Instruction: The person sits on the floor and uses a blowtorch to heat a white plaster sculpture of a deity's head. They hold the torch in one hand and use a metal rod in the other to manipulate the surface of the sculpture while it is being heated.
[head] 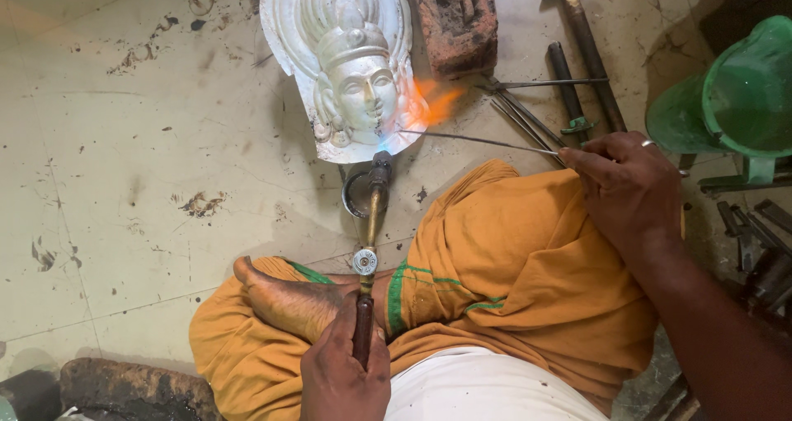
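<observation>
Nearest to me, my left hand [345, 371] is closed tight around the dark handle of the gas torch [369, 223], which runs away from me over my bare foot [289, 301] and my crossed legs in orange cloth [511, 281]. A round valve knob sits partway up the torch's brass tube, and its nozzle points at the near edge of the silver mask [346, 58].

My right hand [631, 190], out to the right over my knee, is curled nearly shut, pinching the end of a thin metal rod [470, 140] between thumb and fingers. The rod reaches left across the floor, its tip at the mask's lower right edge, where an orange flame [433, 103] with a small blue core licks the metal.

The mask lies face up on the pale stained floor [124, 157], a crowned face with an arched halo behind it. Just right of it and farther off lies a red brick [454, 16]. Right of that, a hammer [582, 33] and several dark rods and tools [569, 91] lie loose on the floor.

At the far right stands a green plastic vessel [734, 99], tipped; I cannot tell what is inside. Near left, a dark rusty block [132, 388] sits beside my leg.
</observation>
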